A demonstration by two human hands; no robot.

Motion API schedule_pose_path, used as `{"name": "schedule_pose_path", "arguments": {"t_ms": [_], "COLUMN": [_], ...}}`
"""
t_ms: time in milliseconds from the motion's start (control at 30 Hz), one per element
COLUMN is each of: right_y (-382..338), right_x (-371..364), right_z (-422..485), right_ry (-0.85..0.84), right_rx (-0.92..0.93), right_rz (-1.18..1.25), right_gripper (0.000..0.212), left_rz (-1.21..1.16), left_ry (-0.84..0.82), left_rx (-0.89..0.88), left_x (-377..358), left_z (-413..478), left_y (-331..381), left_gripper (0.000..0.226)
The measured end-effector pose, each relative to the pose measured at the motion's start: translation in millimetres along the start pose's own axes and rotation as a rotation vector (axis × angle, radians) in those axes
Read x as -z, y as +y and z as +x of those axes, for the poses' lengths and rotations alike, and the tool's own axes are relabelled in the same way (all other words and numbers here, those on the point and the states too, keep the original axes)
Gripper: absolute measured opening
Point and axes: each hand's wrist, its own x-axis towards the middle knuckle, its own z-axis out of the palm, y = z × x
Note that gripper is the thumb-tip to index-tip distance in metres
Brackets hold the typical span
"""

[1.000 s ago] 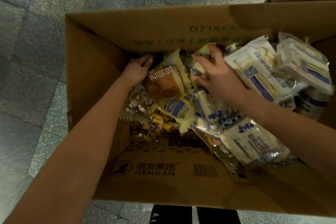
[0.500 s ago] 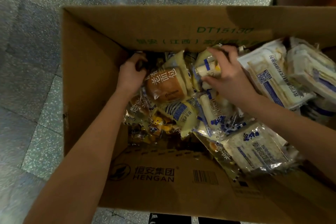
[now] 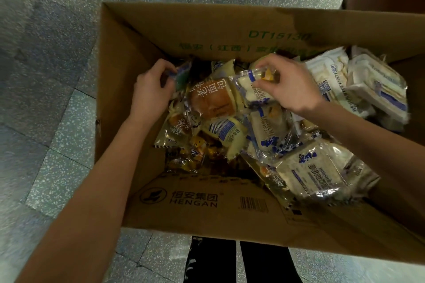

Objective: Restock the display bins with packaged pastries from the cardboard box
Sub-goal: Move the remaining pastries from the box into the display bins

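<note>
Speckled floor surrounds your box. Your left hand pinches a dark packet; your right hand grips a clear pastry pack.

Looking down into the open cardboard box, which sits on a speckled tile floor. I note a loose pile of packaged pastries filling its right and centre. My left hand pinches a dark green packet near the far left corner. My right hand holds a clear wrapper with a white pastry, raised just above the heap. A brown bun pack lies between the two hands.
</note>
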Motion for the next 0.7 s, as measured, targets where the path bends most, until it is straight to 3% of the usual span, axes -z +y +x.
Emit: {"name": "schedule_pose_path", "arguments": {"t_ms": [233,400,500,700], "right_y": [-17.0,-8.8,-6.3,-20.1], "right_x": [0.2,-0.6,1.6,-6.3], "right_z": [-14.6,-19.0,-14.3,-6.5], "right_ry": [0.092,0.007,-0.118,-0.239], "right_rx": [0.007,0.059,0.06,0.098], "right_rz": [0.141,-0.118,-0.298,-0.385], "right_gripper": [0.019,0.032,0.04,0.051], "left_rz": [-0.383,-0.55,-0.475,-0.237], "left_ry": [0.04,-0.027,-0.19,-0.337], "left_rx": [0.088,0.208,0.272,0.175], "left_x": [32.4,21.8,12.4,-5.0], "left_z": [-35.4,-53.1,-51.3,-47.8], "left_y": [18.4,22.0,19.6,18.5], "left_gripper": [0.027,0.043,0.064,0.058]}}
